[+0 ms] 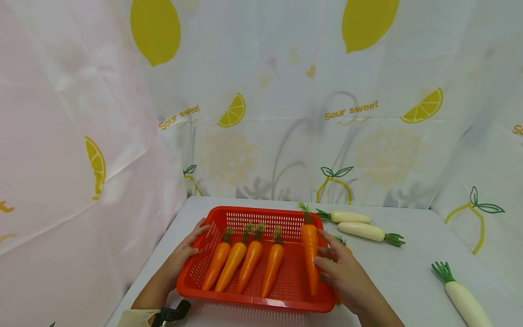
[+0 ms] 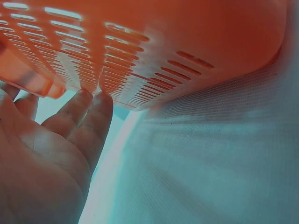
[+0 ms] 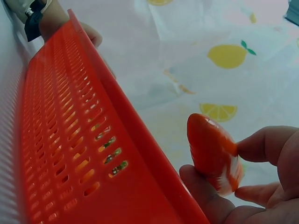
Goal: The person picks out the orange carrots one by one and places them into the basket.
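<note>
A red plastic basket [image 1: 229, 297] with slotted walls stands on the table. Several orange carrots with green tops lie side by side in it, one of them a carrot [image 1: 272, 268] near the middle. My right hand [image 1: 341, 272] pinches another carrot [image 1: 310, 250] between thumb and fingers, over the basket's right side; in the right wrist view this carrot [image 3: 210, 151] is above the rim. At the left rim, my left hand [image 1: 180, 259] holds the basket, two of its fingers [image 2: 96, 119] touching the outer wall. Partly hidden behind my right hand lies a further carrot [image 1: 347, 250], outside the basket.
Behind the basket's right corner lie two white radishes with green leaves, the nearer radish [image 1: 361, 230] pointing its leaves right. Another white radish [image 1: 466, 302] is at the front right. A lemon-print curtain [image 1: 269, 150] hangs around the white table [image 1: 392, 272].
</note>
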`<state>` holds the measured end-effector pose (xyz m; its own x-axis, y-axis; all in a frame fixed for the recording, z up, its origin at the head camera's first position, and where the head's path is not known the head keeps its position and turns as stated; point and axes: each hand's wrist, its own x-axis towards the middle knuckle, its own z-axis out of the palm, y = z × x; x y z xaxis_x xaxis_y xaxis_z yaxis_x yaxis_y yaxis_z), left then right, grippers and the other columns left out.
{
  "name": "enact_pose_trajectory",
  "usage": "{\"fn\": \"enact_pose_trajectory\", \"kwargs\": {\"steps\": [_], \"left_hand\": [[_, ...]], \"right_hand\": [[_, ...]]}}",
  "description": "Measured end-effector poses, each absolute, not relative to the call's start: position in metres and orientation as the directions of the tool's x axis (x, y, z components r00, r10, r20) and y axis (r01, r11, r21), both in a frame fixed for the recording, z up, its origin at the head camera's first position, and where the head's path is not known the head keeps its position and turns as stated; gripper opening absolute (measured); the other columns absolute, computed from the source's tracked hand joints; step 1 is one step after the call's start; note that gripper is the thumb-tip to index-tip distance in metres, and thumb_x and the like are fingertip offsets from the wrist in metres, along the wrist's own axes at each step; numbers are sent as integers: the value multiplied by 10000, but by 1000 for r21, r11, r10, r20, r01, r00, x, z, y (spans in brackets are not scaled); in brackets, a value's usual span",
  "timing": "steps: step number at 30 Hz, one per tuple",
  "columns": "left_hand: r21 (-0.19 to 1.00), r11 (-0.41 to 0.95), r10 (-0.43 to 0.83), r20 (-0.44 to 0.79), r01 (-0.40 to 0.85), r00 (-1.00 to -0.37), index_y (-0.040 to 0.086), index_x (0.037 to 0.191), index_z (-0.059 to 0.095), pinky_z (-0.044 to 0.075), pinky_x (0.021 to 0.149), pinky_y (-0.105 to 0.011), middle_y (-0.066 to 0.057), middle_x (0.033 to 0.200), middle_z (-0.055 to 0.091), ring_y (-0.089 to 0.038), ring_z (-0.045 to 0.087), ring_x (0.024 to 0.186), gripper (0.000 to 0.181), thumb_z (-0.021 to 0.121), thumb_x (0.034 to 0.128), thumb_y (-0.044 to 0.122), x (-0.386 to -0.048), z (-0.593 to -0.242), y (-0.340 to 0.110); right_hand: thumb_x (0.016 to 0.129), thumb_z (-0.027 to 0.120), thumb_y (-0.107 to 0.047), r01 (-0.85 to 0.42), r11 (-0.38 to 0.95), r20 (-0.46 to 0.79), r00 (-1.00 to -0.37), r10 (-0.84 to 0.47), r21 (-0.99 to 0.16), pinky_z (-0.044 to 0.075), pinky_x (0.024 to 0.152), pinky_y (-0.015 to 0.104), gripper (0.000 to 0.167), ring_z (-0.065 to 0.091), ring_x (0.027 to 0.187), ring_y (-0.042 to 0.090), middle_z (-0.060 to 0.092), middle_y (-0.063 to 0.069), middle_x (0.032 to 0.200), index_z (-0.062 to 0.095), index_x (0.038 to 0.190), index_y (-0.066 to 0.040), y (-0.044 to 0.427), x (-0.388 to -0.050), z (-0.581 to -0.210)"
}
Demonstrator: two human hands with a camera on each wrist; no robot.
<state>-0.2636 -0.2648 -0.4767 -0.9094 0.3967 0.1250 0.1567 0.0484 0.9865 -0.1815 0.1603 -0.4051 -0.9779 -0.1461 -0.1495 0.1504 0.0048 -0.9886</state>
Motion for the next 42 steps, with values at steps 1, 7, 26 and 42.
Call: {"fn": "enact_pose_trajectory", "kwargs": {"steps": [1, 7, 26, 42], "left_hand": [[986, 49, 396, 125, 157, -910, 89, 1644, 284, 432, 1057, -164, 5, 1774, -113, -413, -135, 1609, 738, 335, 915, -14, -263, -477, -265], [988, 49, 389, 117, 147, -914, 111, 1648, 290, 442, 1058, -174, 11, 1776, -101, -404, -139, 1611, 732, 338, 927, -9, -262, -477, -264], [989, 43, 388, 113, 141, -915, 110, 1643, 299, 441, 1054, -169, 26, 1775, -104, -397, -140, 1612, 730, 348, 924, -7, -261, -478, -268], [991, 48, 372, 101, 127, -923, 111, 1642, 304, 445, 1055, -171, 61, 1776, -79, -377, -126, 1619, 734, 345, 919, -7, -263, -476, -264]], "right_hand": [[1020, 590, -112, 153, 3, -151, -978, -145, -988, 583, 975, 480, 708, 619, 1220, 316, 479, 257, 1499, 288, 1649, -235, 159, -182, -405], [1005, 604, -83, 175, 1, -173, -977, -127, -985, 592, 955, 527, 711, 632, 1206, 328, 497, 270, 1473, 310, 1642, -196, 147, -184, -405], [969, 642, -90, 194, 84, -203, -972, -118, -977, 610, 893, 447, 716, 632, 1136, 303, 543, 238, 1383, 353, 1615, -198, 122, -200, -406], [968, 678, -139, 223, 312, -270, -956, -116, -923, 623, 886, 449, 754, 654, 1126, 270, 585, 191, 1383, 318, 1630, -167, 108, -219, -413]]}}
